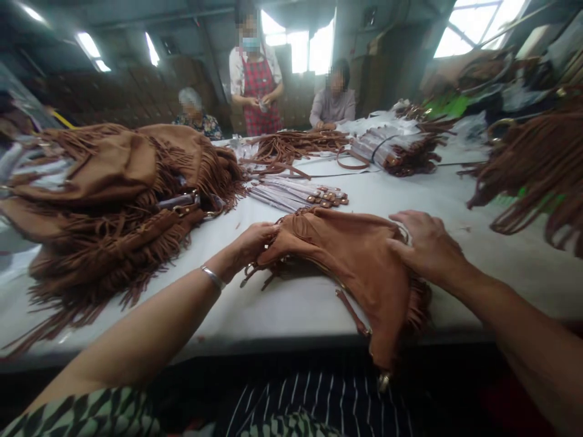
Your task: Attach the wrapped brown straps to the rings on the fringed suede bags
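Note:
A brown fringed handbag (350, 249) lies on the white table in front of me, with its near right end hanging over the edge. My left hand (255, 243) is closed on the bag's left end, beside metal rings and strap ends. At the upper right edge, my right hand (428, 243) grips the bag between thumb and fingers; part of the grip is hard to make out. A short strap (353, 312) with metal fittings dangles from the near side. Fringe shows below the right hand. The underside of the bag is hidden.
Brown fringed bags (118, 176) are heaped at left. Wrapped straps (300, 193) lie just beyond the bag, and a tied strap bundle (396, 149) sits farther back. More brown fringe (537, 164) stands at right. Several people are across the white table (218, 315), one in a checked apron (261, 91).

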`<act>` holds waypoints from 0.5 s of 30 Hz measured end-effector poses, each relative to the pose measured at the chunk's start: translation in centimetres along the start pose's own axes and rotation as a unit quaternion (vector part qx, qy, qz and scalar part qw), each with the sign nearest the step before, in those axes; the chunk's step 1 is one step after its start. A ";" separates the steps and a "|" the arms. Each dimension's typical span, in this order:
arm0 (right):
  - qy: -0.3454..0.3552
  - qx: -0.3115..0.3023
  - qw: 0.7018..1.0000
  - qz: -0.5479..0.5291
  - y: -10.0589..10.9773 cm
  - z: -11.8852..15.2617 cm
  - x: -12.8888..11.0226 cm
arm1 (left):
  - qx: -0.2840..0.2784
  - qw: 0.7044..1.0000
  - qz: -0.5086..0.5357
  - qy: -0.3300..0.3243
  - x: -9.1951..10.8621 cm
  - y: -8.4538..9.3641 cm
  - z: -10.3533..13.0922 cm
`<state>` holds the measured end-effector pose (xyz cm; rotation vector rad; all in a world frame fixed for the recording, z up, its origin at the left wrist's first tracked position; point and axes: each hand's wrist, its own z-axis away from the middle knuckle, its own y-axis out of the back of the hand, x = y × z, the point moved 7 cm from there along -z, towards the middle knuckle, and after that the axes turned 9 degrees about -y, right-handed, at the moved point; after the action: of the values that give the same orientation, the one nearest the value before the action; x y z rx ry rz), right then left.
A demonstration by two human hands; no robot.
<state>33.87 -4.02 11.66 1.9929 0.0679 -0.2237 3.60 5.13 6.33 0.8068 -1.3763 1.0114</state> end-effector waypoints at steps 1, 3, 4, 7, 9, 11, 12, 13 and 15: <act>0.016 -0.015 1.000 -0.009 -0.1 1.3 -1.2 | -0.016 1.000 0.006 0.001 -0.2 0.0 0.8; 0.042 -0.082 0.995 -0.023 -0.9 4.4 -3.9 | -0.046 0.999 0.002 0.013 -0.7 0.2 2.6; 0.059 -0.122 0.991 -0.016 -1.4 5.9 -5.2 | -0.053 0.998 -0.014 0.025 -1.0 0.6 3.5; 0.069 -0.184 0.979 0.043 -2.2 9.6 -7.8 | -0.040 0.993 -0.097 0.056 -1.9 2.1 5.8; 0.061 -0.204 0.975 0.058 -2.0 11.2 -7.9 | -0.025 0.989 -0.140 0.050 -2.0 2.3 6.7; 0.085 -0.205 0.974 0.037 -1.3 12.6 -7.0 | -0.021 0.987 -0.158 0.024 -1.8 1.7 7.2; 0.112 -0.196 0.974 0.023 -1.0 13.5 -6.3 | -0.020 0.987 -0.162 0.008 -1.6 1.3 7.4; 0.137 -0.180 0.974 0.009 -0.8 14.2 -5.3 | -0.015 0.985 -0.170 -0.009 -1.5 1.1 7.4; 0.180 -0.138 0.974 -0.012 -0.9 15.5 -2.8 | -0.009 0.979 -0.200 -0.047 -1.4 1.0 7.4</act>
<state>29.06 -17.49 5.12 1.7345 0.3371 0.1287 -0.09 -1.41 5.27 1.0768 -1.2341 0.6529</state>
